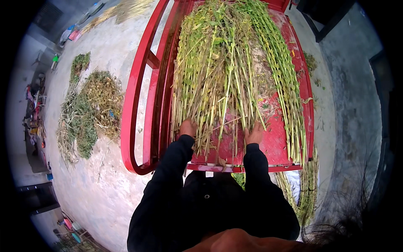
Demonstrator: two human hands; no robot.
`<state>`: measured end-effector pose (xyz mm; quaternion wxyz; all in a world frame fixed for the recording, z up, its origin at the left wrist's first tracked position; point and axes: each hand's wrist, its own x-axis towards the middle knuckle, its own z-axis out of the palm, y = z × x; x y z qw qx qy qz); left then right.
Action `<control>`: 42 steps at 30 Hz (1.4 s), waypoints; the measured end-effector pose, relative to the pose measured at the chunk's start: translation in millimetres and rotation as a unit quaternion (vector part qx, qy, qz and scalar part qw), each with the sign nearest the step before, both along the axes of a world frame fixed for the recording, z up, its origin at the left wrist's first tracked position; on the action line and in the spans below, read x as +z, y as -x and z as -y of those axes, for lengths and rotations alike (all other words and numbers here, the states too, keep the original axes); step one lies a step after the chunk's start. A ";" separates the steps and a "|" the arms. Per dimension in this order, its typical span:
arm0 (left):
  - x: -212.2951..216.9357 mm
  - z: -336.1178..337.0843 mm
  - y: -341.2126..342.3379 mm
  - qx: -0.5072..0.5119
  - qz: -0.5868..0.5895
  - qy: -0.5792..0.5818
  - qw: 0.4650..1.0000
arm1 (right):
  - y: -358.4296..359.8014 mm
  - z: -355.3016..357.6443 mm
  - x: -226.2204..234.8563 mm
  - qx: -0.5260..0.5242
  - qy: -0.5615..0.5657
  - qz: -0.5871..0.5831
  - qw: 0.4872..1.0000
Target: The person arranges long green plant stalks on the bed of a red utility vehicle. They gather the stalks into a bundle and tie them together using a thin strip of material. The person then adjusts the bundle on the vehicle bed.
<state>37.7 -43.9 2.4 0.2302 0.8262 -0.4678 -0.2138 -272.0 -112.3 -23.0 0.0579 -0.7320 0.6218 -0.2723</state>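
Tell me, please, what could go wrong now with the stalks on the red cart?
1. The stalks hang past the cart edge on the right side; some may slide off, as a few already lie below.
2. Both hands, left hand and right hand, are bare among stiff cut stems, so scratches seem possible.
3. Dry bits may scatter over the ground, where a pile already lies.

Black long sleeves, black top w/ small button, bare hands
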 end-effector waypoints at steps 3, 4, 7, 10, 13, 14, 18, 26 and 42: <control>2.3 5.8 68.2 -0.036 -0.040 -0.017 0.998 | -33.1 -21.3 22.3 0.035 -0.096 0.213 0.972; -1.0 6.8 88.5 -0.047 -0.055 -0.019 0.997 | -45.3 -25.9 17.3 0.051 -0.161 0.319 0.932; -8.8 17.8 138.6 -0.081 -0.147 -0.008 0.986 | -70.2 -2.4 -50.1 0.059 -0.264 0.405 0.873; -47.7 15.1 143.2 -0.122 -0.182 0.101 0.971 | -101.1 30.5 -51.2 0.087 -0.251 0.226 0.937; 1.0 2.0 123.5 -0.227 -0.130 0.014 0.965 | -102.9 46.5 -43.7 0.005 -0.385 0.417 0.823; 5.3 -3.4 106.5 -0.184 -0.126 0.061 0.973 | -104.7 46.5 -38.4 -0.034 -0.436 0.537 0.722; -8.9 -21.3 38.9 0.026 0.087 0.083 0.992 | -75.8 51.0 -46.6 -0.076 -0.374 0.542 0.749; -50.1 -30.8 -24.4 -0.014 0.102 -0.124 0.987 | -31.5 65.1 -68.4 -0.078 -0.309 0.551 0.772; -32.8 -9.3 152.2 -0.083 0.011 0.004 0.996 | -110.9 9.9 41.9 -0.008 -0.160 -0.082 0.984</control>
